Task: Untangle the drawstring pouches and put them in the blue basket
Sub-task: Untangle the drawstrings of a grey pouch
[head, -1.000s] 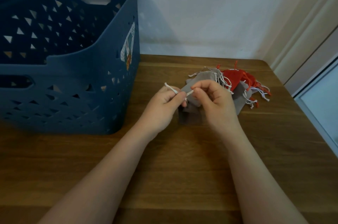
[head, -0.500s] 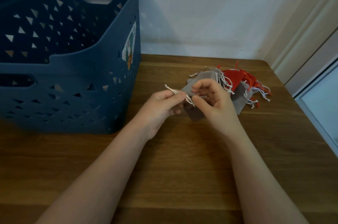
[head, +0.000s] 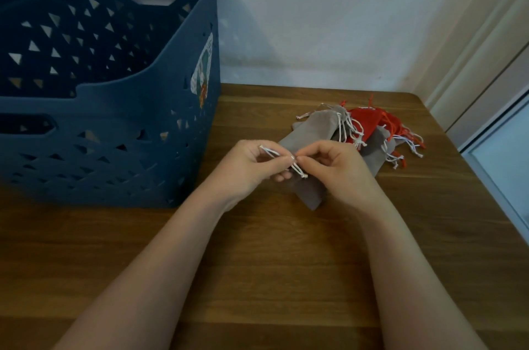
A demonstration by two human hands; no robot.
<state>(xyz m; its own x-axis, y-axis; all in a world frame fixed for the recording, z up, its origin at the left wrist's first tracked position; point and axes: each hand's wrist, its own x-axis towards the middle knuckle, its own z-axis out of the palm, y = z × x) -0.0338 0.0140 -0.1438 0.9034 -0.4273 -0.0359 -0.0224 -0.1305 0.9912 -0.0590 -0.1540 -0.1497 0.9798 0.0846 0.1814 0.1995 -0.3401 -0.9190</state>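
Wood table (head: 257, 264), blue basket (head: 137, 132) at left; left hand (head: 252, 169) and right hand (head: 337, 169) both pinching white drawstring (head: 286, 162) of grey pouch (head: 310, 192); pouch pile (head: 369, 132) behind hands

Our two bare forearms reach forward and converge, with our left hand (head: 252, 169) and right hand (head: 335, 169) nearly touching at the fingertips. Both have fingers curled, each pinching the white drawstring (head: 286, 162) between thumb and forefinger, our knuckles raised and wrists held low.
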